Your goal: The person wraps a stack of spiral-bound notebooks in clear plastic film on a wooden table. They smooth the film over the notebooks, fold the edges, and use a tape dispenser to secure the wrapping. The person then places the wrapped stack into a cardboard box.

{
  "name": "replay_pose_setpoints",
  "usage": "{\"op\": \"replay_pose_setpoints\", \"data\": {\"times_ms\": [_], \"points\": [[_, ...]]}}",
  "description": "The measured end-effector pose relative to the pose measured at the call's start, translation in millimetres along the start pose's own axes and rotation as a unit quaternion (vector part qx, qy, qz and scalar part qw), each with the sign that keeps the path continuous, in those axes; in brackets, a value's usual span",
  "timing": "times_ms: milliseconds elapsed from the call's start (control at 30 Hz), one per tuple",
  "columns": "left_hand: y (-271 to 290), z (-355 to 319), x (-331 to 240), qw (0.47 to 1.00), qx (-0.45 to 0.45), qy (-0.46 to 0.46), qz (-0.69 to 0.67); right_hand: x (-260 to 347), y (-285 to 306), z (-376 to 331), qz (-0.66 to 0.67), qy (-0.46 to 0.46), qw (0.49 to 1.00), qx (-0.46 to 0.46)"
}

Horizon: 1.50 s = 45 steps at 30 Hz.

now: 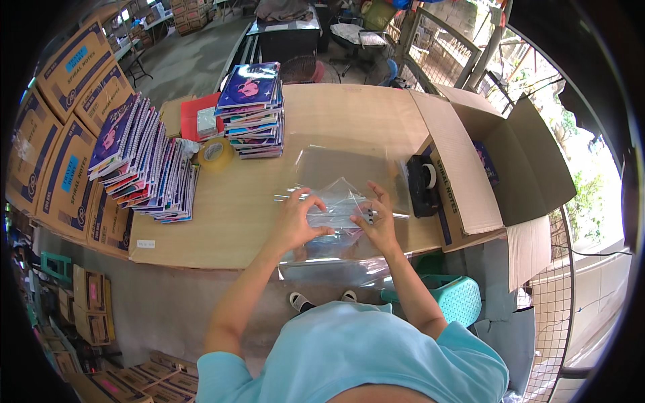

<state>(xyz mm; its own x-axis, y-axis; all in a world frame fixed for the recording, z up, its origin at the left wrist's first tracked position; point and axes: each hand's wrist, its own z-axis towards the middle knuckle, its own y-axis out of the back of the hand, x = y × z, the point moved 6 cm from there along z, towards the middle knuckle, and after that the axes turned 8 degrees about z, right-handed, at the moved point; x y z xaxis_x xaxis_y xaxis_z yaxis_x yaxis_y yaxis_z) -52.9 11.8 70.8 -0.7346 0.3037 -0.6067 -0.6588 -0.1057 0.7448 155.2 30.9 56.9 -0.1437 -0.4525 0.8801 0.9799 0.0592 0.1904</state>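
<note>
Over the near middle of the table, my left hand curves its fingers and thumb around the left side of clear plastic. My right hand holds the plastic's right side between thumb and fingers. The crinkled film stands up in a peak between both hands. Under it lies a pale, flat item with dark marks near my right thumb; glare hides its exact kind. More clear plastic sheets spread beneath and hang over the table's near edge.
Leaning spiral notebooks and a taller notebook stack stand left, with a tape roll between them. A black tape dispenser sits beside an open carton at right. A green stool stands below; closed cartons line the left.
</note>
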Motion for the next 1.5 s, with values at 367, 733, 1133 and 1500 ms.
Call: {"op": "replay_pose_setpoints", "data": {"times_ms": [367, 733, 1133, 1500], "points": [[-16, 15, 8, 0.993, -0.053, 0.024, -0.100, 14, 10, 4, -0.021, 0.025, 0.997, 0.075], [-13, 7, 9, 0.994, 0.064, 0.027, -0.082, -7, 1, -2, 0.050, -0.020, 0.998, 0.043], [-13, -1, 8, 0.996, -0.022, 0.018, -0.081, 1, 4, -10, -0.029, -0.013, 0.999, 0.026], [-18, 4, 6, 0.993, -0.089, 0.049, -0.054, -24, 4, 11, 0.001, -0.047, 0.999, 0.004]]}}
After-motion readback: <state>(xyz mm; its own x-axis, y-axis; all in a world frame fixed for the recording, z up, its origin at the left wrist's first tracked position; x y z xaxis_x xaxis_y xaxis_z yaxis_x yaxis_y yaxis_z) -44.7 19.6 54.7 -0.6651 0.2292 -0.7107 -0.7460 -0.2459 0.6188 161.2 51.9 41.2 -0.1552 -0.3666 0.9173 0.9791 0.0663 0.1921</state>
